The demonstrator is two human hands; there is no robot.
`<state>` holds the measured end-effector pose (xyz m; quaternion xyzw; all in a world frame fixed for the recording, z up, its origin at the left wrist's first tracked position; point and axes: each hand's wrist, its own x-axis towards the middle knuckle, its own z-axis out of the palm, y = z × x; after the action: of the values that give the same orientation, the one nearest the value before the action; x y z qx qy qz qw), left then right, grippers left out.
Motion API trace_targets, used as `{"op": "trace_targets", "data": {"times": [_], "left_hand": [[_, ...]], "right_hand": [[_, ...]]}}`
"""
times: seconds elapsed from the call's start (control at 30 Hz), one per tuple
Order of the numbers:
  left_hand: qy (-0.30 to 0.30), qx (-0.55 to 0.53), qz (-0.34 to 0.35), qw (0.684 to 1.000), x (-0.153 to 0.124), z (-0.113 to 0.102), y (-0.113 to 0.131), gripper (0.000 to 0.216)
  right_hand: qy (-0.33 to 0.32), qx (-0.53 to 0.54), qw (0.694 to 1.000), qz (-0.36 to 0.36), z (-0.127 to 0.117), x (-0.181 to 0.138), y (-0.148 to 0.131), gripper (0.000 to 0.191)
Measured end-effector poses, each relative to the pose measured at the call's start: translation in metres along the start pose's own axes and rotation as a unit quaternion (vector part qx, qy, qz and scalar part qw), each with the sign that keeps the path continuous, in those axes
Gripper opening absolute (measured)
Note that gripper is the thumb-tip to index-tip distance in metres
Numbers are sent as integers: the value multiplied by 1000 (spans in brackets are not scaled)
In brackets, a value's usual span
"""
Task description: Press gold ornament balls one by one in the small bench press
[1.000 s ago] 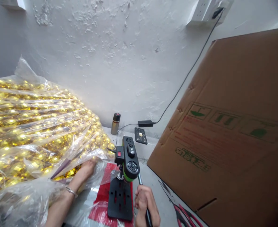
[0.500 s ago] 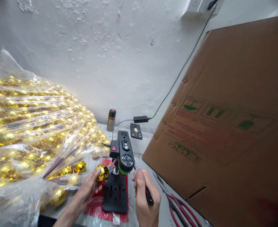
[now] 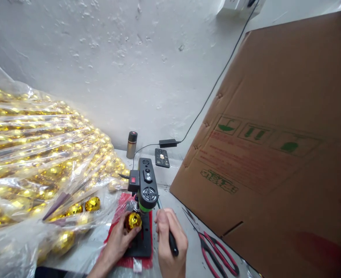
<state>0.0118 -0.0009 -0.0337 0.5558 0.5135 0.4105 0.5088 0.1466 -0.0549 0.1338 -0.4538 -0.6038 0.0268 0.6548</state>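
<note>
My left hand [image 3: 119, 237] is closed around a shiny gold faceted ball [image 3: 134, 220], its fingers at the left and thumb beneath. The ball is just below the head of a small black bench drill press [image 3: 147, 181], over the black slotted base [image 3: 143, 245]. I cannot tell whether ball and machine touch. My right hand [image 3: 172, 239] is wrapped round a black-handled lever [image 3: 173, 244], whose thin metal rod runs up to the machine's right side. A red plastic sheet [image 3: 124, 262] lies under the base.
A clear plastic bag [image 3: 57, 143] full of gold balls fills the left. At right leans a large cardboard box [image 3: 260, 154], with red-and-black scissors [image 3: 216, 253] beside it. Behind the machine are a spray can [image 3: 131, 145], a phone [image 3: 162, 158] and a power adapter [image 3: 168, 143].
My left hand has brought the gold ball rightward and down, from beside the drill press to beneath its head. My right hand keeps its grip on the lever. The whole view has shifted slightly.
</note>
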Motion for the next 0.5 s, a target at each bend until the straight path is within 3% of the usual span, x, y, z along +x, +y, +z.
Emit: {"op": "trace_targets", "data": {"times": [0.17,0.33,0.5], "left_hand": [[-10,80,70,994,-3,-4,9,58],[-32,99,66,992,-6,-1,8,56],[-22,193,74,978,-7,2,10,55]], "right_hand": [[0,8,1000,2,1,-1,-2,33],[-15,8,999,30,-1,-10,4,32],[-46,11,998,45,-6,-18,15,30]]}}
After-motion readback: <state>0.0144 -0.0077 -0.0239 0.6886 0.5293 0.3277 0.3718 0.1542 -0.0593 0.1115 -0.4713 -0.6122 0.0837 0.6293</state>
